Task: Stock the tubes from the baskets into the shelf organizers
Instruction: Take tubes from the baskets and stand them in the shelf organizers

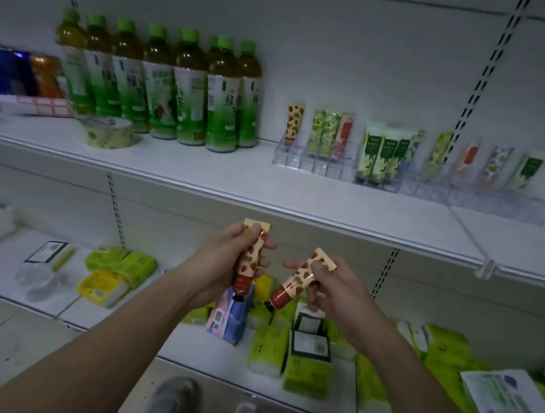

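Above and beyond both hands, the shelf (233,181) carries the clear organizers (317,164), up and to the right of each grip. One matching spotted tube (294,123) is already stood upright in the leftmost slot. The left hand (223,262) is clamped round a tube (250,262) held nearly upright, cap down. The right hand (332,292) pinches a second tube (300,278), tilted, cap down-left. The right hand is judged nearer the organizers.

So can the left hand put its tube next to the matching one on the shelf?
Probably yes. The left hand grips a strawberry tube just below the shelf edge, and nothing blocks the path up to the matching tube in the clear organizer.
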A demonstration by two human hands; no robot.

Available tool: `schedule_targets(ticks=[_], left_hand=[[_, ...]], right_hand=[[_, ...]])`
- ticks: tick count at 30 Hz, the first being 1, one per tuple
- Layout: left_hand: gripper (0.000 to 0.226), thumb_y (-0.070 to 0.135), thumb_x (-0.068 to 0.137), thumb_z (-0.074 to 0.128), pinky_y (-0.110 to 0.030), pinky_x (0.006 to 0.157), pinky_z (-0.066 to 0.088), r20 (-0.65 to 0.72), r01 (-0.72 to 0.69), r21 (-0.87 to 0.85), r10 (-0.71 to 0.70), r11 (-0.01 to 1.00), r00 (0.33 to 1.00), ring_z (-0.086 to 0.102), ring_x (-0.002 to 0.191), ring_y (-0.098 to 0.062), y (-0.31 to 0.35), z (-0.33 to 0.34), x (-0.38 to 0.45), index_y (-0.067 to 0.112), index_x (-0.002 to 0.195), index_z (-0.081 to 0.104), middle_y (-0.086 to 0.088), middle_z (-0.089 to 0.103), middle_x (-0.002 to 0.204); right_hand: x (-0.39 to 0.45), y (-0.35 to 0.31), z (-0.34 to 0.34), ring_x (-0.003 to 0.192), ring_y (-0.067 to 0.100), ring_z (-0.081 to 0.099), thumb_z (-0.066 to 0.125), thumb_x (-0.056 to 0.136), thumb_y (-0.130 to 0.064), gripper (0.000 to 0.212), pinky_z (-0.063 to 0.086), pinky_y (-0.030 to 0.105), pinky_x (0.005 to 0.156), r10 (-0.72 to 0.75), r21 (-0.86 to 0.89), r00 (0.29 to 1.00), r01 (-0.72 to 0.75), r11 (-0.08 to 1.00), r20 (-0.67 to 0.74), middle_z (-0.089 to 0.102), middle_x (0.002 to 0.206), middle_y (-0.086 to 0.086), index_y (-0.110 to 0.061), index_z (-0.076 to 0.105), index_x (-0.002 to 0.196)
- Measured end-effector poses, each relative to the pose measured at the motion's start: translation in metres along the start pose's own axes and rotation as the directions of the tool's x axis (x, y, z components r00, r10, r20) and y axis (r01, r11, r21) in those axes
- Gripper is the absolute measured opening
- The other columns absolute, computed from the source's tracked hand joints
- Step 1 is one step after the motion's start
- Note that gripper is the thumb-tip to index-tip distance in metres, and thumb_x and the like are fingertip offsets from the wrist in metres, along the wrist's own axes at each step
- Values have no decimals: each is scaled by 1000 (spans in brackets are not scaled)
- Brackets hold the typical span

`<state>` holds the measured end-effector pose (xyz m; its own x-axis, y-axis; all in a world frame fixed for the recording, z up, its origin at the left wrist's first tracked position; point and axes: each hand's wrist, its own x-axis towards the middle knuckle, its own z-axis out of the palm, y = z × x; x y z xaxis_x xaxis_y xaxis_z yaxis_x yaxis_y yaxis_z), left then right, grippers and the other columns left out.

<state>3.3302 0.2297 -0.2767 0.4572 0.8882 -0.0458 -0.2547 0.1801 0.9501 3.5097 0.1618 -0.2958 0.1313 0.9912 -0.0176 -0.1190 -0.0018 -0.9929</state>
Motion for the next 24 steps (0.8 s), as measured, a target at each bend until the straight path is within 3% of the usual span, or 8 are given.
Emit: schedule_targets(ticks=[3,10,16,19,24], left_hand=[[12,21,99,48,-27,59,52,-8,-31,-38,31,999,1000,60,64,-15,20,1,-1,11,100,54,-5,70,90],[9,18,99,48,-28,61,52,17,-82,-45,83,996,996,60,65,-17,41,0,3,10,98,52,-8,70,90],[13,17,95,55,-34,80,55,-22,-213,18,214,977,977,62,83,-20,107,6,40,8,97,64,-7,61,87],[12,15,92,60,-33,81,53,-40,-291,93,295,952,955,65,89,-21,138,5,63,13,100,69,-3,68,88],[16,12,82,68,-28,79,55,-46,-358,234,378,904,925,71,85,-13,167,0,112,10,98,71,-2,74,90]], right_hand=[[0,-24,-1,50,12,46,42,101,-3,10,42,24,50,-88,25,995,87,996,46,74,103,18,-7,49,96],[5,-58,6,52,14,46,46,100,-4,7,44,23,51,-174,-41,983,177,983,67,75,97,15,-3,53,99],[37,-119,13,60,16,56,54,97,-4,10,52,29,56,-267,-115,962,271,956,52,70,87,11,-6,62,100],[63,-151,11,62,20,62,58,94,-1,11,57,29,60,-323,-209,946,318,925,8,67,78,11,-7,67,97],[124,-190,-4,67,20,71,63,92,-4,9,62,32,70,-364,-443,930,306,843,-50,73,82,13,-8,69,96]])
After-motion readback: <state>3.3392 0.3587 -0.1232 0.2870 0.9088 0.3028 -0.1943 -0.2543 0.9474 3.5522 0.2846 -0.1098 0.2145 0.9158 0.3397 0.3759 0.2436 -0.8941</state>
